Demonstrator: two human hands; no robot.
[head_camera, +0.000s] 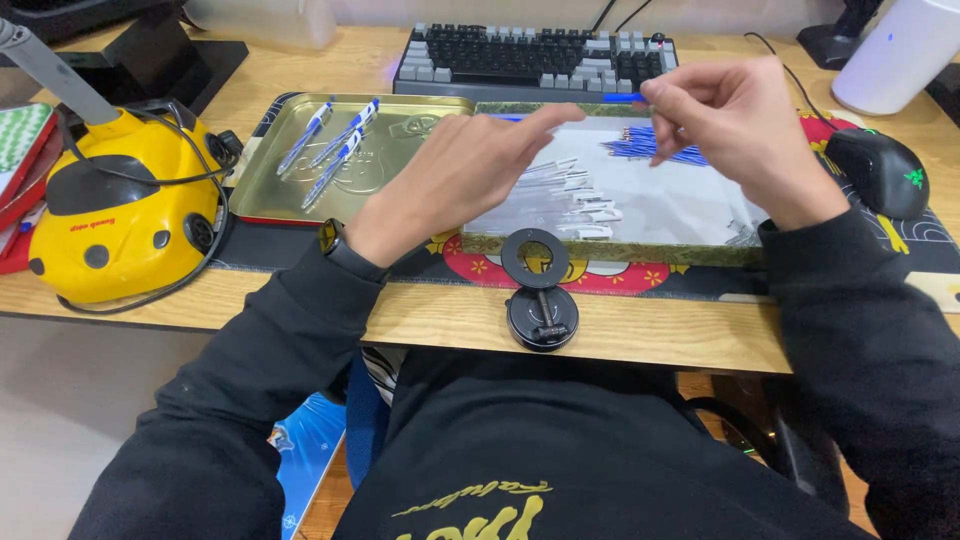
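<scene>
I count three finished blue-and-white pens (330, 150) in the gold tin tray (262, 190). My right hand (735, 125) pinches what looks like a thin blue refill; my left hand (470, 170) hovers half-open, holding nothing. On the green-edged tray (610, 250) on the worktop, clear barrels (570, 195) and blue refills (650, 148) wait unassembled, so most remains.

Even, bright indoor light; soft shadows lie under the hands, mild glare on the gold tin tray (262, 190), edges sharp.

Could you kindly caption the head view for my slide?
Both hands, left hand and right hand, raised over a tray of pen parts.
</scene>
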